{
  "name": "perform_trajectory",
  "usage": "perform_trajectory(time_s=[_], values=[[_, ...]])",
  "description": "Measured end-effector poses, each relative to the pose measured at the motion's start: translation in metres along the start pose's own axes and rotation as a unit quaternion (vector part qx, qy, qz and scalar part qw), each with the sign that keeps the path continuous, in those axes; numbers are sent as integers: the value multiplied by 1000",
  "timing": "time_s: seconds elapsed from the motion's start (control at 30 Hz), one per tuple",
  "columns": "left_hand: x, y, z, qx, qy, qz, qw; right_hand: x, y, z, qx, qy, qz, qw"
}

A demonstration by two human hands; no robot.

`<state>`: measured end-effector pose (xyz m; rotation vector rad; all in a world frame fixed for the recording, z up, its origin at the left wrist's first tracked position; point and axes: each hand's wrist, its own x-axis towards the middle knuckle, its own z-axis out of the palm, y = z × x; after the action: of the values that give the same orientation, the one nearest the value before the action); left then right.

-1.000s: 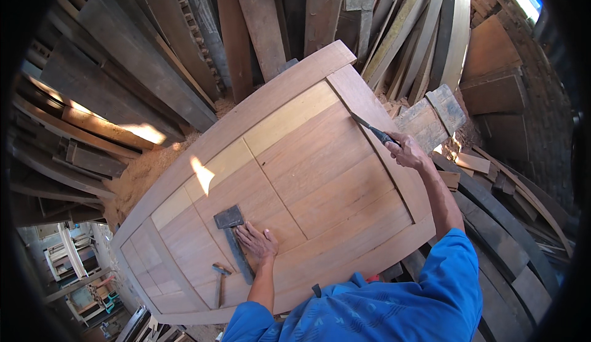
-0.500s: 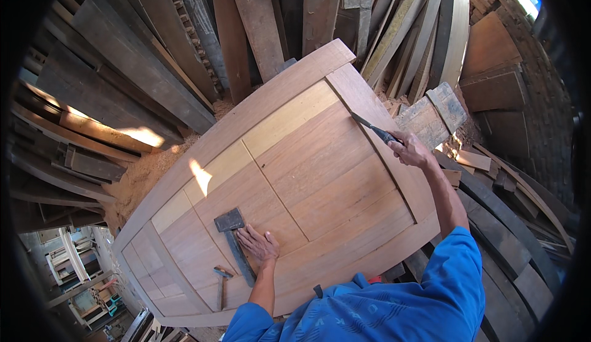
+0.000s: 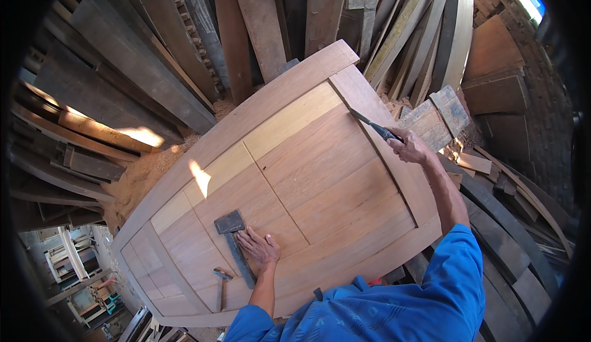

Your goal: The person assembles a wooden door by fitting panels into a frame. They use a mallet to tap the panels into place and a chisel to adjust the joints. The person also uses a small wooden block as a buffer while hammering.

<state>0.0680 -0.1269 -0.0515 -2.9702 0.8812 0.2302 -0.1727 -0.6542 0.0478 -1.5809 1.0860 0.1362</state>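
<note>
A large wooden panel (image 3: 332, 206), framed and with a grooved middle, lies in front of me. My right hand (image 3: 411, 146) is closed around the dark handle of a chisel (image 3: 373, 126). The narrow blade slants up to the left, its tip at the inner edge of the frame's upper right board. My left hand (image 3: 259, 245) rests flat on the panel with fingers stretched out, beside a dark mallet (image 3: 229, 222). The fingertips are close to the mallet's handle; whether they touch it I cannot tell. A small hammer (image 3: 221, 288) lies left of the mallet.
Long boards (image 3: 138, 62) lean in rows beyond the panel. Sawdust (image 3: 140, 179) is heaped along its left side. Stacked planks and offcuts (image 3: 492, 219) lie at the right, near a rough block (image 3: 434, 120). A brick wall (image 3: 545, 96) stands at the far right.
The chisel and my right hand have shifted very slightly away from me against the panel. My left hand, the mallet and the hammer stay where they were.
</note>
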Motion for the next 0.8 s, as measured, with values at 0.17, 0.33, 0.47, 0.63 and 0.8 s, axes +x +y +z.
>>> perform_trajectory(time_s=[0.17,0.33,0.47,0.63,0.8], values=[[0,-3,1,5,-6,12,1000,2,1,-3,-11,-9,-8,1000],[0,-4,2,5,-11,10,1000,4,2,-5,-19,-15,-7,1000],[0,-4,4,8,-8,12,1000,9,7,-10,-11,-25,6,1000],[0,-5,4,6,0,17,1000,11,8,-12,-4,-32,14,999],[0,-2,-6,6,2,13,1000,4,24,11,-40,15,-57,997]])
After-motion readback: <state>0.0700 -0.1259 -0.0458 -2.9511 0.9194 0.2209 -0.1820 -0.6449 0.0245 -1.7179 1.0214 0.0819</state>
